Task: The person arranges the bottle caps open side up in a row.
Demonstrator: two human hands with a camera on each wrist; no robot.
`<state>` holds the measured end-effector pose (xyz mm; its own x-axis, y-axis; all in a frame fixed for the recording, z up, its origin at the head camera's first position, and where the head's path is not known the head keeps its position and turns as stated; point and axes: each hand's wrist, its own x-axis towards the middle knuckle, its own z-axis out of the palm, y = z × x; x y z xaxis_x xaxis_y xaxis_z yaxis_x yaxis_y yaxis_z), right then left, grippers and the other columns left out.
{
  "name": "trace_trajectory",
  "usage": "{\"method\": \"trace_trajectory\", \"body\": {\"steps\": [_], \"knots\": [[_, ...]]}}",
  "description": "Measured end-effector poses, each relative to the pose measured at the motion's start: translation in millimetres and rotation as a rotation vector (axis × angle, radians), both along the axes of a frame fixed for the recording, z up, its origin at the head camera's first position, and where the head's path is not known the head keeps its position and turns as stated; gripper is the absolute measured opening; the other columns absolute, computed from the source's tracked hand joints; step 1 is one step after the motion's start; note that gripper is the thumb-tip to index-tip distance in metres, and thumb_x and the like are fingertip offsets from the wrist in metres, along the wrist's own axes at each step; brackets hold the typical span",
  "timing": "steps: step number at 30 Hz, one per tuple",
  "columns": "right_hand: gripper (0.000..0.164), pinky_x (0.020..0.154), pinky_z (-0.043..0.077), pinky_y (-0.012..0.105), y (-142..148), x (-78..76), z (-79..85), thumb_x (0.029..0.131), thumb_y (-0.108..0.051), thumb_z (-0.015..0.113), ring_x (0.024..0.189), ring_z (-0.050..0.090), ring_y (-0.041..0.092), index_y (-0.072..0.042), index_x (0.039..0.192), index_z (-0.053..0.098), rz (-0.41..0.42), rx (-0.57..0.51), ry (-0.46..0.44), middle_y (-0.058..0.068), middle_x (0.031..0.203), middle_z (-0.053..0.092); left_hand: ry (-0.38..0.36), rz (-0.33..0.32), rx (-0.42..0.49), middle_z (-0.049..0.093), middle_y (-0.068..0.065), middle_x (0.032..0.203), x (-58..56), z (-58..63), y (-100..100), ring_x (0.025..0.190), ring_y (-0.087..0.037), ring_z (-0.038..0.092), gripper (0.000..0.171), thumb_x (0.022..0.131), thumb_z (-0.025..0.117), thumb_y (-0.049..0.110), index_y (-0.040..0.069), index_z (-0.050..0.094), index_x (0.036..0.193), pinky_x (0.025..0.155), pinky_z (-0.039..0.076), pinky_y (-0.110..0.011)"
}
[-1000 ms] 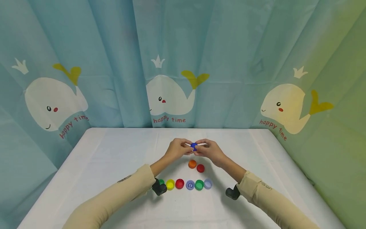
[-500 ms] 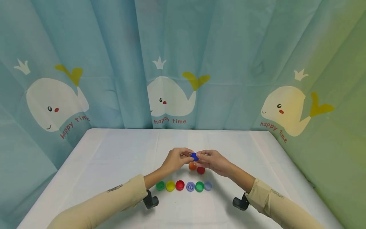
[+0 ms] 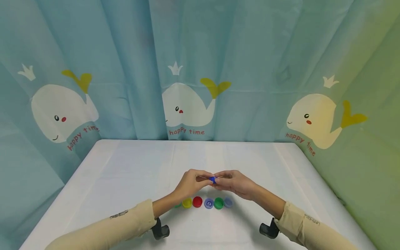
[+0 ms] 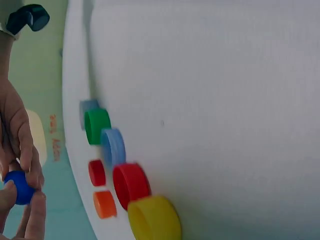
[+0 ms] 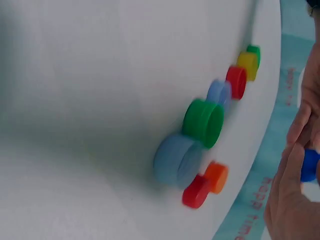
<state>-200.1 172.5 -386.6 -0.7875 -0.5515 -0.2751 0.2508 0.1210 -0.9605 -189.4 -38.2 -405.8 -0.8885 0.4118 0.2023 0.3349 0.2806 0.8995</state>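
Observation:
My left hand (image 3: 190,184) and right hand (image 3: 239,184) meet above the middle of the table, fingertips pinching one small, round blue cap (image 3: 213,180) between them. In the left wrist view the blue cap (image 4: 20,187) shows a smooth, curved side. Fingers cover part of it in every view. Below the hands lie a small orange cap (image 4: 104,204) and a small red cap (image 4: 97,173), side by side; in the head view the hands hide them.
Nearer the body, a row of round caps lies on the white table (image 3: 131,163): green (image 3: 178,205), yellow (image 3: 186,203), red (image 3: 197,201), lavender (image 3: 208,203), green (image 3: 219,203) and pale blue (image 3: 228,202). A whale-print curtain (image 3: 256,69) hangs behind the table.
Both hands have come down and closer to the body with the blue cap, now covering the orange and small red caps in the head view. The cap appears turned between the fingers.

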Motion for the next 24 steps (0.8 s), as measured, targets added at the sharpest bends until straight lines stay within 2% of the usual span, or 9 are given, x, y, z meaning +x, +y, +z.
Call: {"method": "trace_trajectory", "body": {"steps": [6, 9, 15, 18, 20, 22, 24], "knots": [[0.047, 0.092, 0.046, 0.036, 1.6, 22.2, 4.6, 0.091, -0.016, 0.064, 0.109, 0.058, 0.032, 0.012, 0.124, 0.046, -0.031, 0.050, 0.102, 0.017, 0.113, 0.061, -0.040, 0.001, 0.045, 0.069, 0.002, 0.099, 16.0, 3.4, 3.4, 0.089, -0.011, 0.065, 0.015, 0.087, 0.069, 0.017, 0.011, 0.074, 0.100, 0.079, 0.051, -0.025], [0.047, 0.091, 0.046, 0.037, 0.6, 31.6, 7.1, 0.089, -0.017, 0.066, 0.107, 0.059, 0.031, 0.009, 0.124, 0.049, -0.055, 0.100, 0.175, 0.014, 0.112, 0.061, -0.041, 0.001, 0.084, 0.069, -0.001, 0.098, 22.9, 5.0, 5.1, 0.088, -0.014, 0.066, 0.017, 0.086, 0.070, 0.016, 0.008, 0.073, 0.100, 0.078, 0.051, -0.026], [0.043, 0.089, 0.048, 0.038, -0.9, 42.8, 9.3, 0.088, -0.020, 0.068, 0.105, 0.060, 0.027, 0.002, 0.122, 0.054, -0.103, 0.185, 0.334, 0.012, 0.118, 0.058, -0.080, -0.005, 0.185, 0.067, -0.005, 0.101, 28.2, 6.1, 7.8, 0.090, -0.015, 0.066, 0.024, 0.084, 0.072, 0.013, 0.002, 0.069, 0.105, 0.080, 0.051, -0.024], [0.041, 0.086, 0.050, 0.032, 0.1, 46.8, 8.1, 0.087, -0.020, 0.068, 0.104, 0.061, 0.027, 0.001, 0.120, 0.056, -0.127, 0.201, 0.413, 0.013, 0.118, 0.058, -0.094, -0.011, 0.214, 0.065, -0.010, 0.104, 36.1, 19.4, 8.7, 0.094, -0.021, 0.065, 0.024, 0.085, 0.070, 0.008, -0.002, 0.066, 0.106, 0.081, 0.050, -0.023], [0.040, 0.084, 0.050, 0.029, 1.3, 50.1, 7.1, 0.087, -0.020, 0.069, 0.103, 0.062, 0.025, 0.000, 0.120, 0.056, -0.142, 0.211, 0.458, 0.013, 0.118, 0.058, -0.090, -0.021, 0.229, 0.064, -0.012, 0.105, 38.5, 20.5, 9.9, 0.095, -0.024, 0.065, 0.023, 0.085, 0.069, 0.005, -0.004, 0.065, 0.106, 0.081, 0.050, -0.024], [0.039, 0.083, 0.050, 0.028, 3.0, 54.1, 6.7, 0.087, -0.020, 0.069, 0.101, 0.063, 0.023, -0.001, 0.119, 0.056, -0.148, 0.213, 0.502, 0.013, 0.118, 0.059, -0.080, -0.037, 0.248, 0.064, -0.013, 0.104, 40.9, 20.1, 11.2, 0.096, -0.026, 0.064, 0.022, 0.085, 0.068, 0.002, -0.005, 0.064, 0.106, 0.081, 0.050, -0.024], [0.039, 0.083, 0.051, 0.027, 4.6, 58.0, 7.1, 0.087, -0.019, 0.069, 0.100, 0.063, 0.021, -0.002, 0.120, 0.056, -0.150, 0.213, 0.533, 0.013, 0.118, 0.059, -0.056, -0.055, 0.265, 0.065, -0.012, 0.104, 38.5, 9.5, 12.6, 0.096, -0.024, 0.065, 0.022, 0.085, 0.068, 0.003, -0.002, 0.065, 0.107, 0.081, 0.050, -0.025]]}}
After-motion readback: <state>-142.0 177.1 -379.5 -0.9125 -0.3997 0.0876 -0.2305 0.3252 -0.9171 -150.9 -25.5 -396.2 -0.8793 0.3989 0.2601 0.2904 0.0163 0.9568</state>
